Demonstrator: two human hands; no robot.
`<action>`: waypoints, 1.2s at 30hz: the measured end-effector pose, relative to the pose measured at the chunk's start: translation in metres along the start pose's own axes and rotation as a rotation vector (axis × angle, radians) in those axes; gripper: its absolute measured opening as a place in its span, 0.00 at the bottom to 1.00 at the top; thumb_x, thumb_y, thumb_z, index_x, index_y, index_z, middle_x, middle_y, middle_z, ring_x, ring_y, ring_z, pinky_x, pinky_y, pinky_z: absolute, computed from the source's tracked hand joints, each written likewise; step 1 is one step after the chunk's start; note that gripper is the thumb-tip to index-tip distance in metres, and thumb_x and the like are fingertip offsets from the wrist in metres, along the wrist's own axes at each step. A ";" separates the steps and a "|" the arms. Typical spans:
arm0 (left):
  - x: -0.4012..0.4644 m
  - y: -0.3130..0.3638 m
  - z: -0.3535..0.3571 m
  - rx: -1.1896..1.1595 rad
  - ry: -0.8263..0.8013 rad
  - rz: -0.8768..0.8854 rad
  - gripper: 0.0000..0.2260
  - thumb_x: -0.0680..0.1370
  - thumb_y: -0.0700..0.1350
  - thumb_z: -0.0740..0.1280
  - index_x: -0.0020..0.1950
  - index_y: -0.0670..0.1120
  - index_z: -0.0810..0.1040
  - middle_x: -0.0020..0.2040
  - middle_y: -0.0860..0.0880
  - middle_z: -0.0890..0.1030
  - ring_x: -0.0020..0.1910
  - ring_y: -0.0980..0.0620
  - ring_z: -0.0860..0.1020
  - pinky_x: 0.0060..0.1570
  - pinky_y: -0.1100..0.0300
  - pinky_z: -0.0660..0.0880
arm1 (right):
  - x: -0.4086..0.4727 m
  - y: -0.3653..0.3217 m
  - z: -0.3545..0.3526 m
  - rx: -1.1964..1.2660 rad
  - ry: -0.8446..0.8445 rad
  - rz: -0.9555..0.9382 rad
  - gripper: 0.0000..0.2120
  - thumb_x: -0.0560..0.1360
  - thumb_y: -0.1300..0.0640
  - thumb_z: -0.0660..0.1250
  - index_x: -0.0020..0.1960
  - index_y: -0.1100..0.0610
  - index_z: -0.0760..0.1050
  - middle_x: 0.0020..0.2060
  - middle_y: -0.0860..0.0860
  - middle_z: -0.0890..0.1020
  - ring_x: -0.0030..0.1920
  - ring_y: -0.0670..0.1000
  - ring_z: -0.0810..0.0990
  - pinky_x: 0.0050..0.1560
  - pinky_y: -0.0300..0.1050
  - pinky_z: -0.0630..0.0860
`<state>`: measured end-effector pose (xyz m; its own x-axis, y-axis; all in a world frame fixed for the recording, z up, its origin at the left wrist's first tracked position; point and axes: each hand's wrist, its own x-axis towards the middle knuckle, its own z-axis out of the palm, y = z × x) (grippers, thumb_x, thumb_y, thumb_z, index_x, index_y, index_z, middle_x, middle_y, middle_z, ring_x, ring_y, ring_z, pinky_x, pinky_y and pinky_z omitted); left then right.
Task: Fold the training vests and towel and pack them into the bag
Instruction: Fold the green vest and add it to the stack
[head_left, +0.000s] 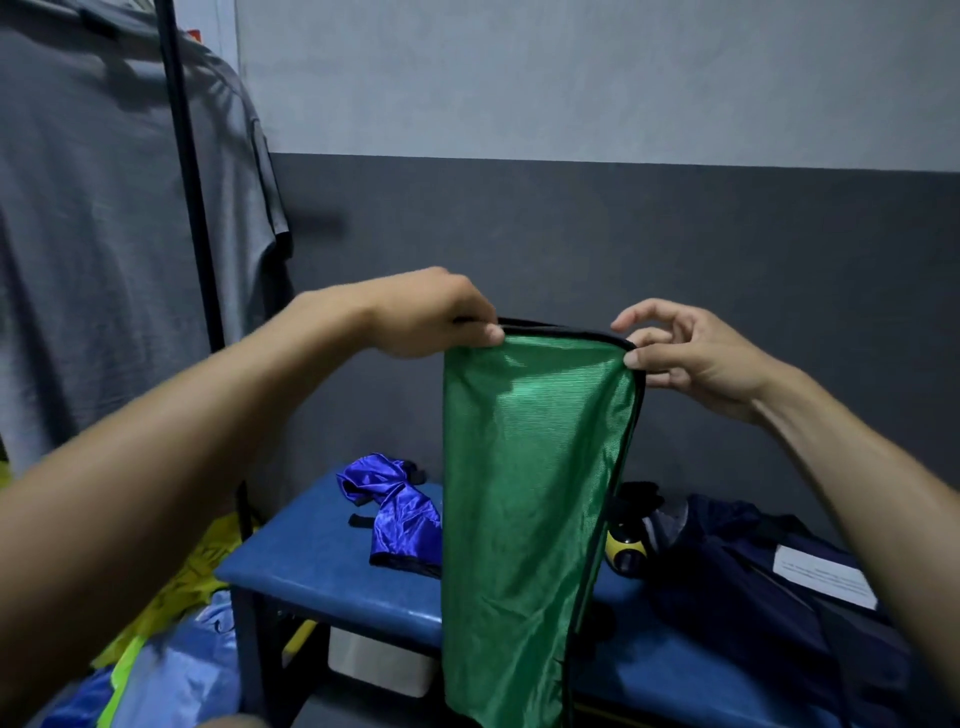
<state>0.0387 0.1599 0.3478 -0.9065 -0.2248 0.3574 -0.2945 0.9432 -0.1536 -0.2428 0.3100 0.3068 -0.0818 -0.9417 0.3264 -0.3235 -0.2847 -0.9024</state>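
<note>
I am seeing the blue counter (322, 571) carrying a dark bag (769, 582) and a crumpled blue vest (400, 514), while my left hand (431, 312) and right hand (691, 353) are pinching the green vest (524, 493) by its top corners, hanging above it.

Blue padded bench (322, 566) on dark legs, set against the wall. Crumpled blue satin vest (397, 512) lying on its left part; yellow-and-black object (626, 553) mid-bench; dark navy bag (753, 577) slumped on right part.
</note>
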 end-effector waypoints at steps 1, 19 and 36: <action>0.000 0.001 0.001 0.040 0.017 0.019 0.17 0.84 0.54 0.63 0.40 0.46 0.75 0.34 0.48 0.76 0.33 0.48 0.70 0.38 0.55 0.66 | -0.001 0.002 0.002 -0.005 0.030 -0.013 0.15 0.74 0.72 0.70 0.55 0.55 0.78 0.41 0.53 0.81 0.44 0.50 0.83 0.52 0.47 0.81; -0.016 -0.001 0.034 -0.086 0.155 -0.067 0.05 0.75 0.51 0.77 0.46 0.50 0.86 0.39 0.54 0.86 0.34 0.58 0.82 0.41 0.61 0.77 | 0.011 0.009 0.011 -0.060 0.173 -0.077 0.16 0.74 0.75 0.68 0.45 0.54 0.77 0.39 0.47 0.80 0.42 0.45 0.78 0.52 0.50 0.73; 0.020 0.010 0.054 -0.736 -0.121 -0.155 0.25 0.78 0.62 0.69 0.69 0.49 0.77 0.63 0.56 0.82 0.62 0.60 0.79 0.67 0.57 0.73 | 0.032 0.005 0.049 0.016 -0.118 0.042 0.14 0.76 0.73 0.67 0.51 0.55 0.74 0.37 0.48 0.82 0.39 0.43 0.82 0.40 0.35 0.77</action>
<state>0.0009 0.1513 0.3036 -0.9106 -0.3530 0.2147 -0.1817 0.8088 0.5592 -0.2011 0.2693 0.2991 0.0173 -0.9671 0.2537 -0.3068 -0.2467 -0.9193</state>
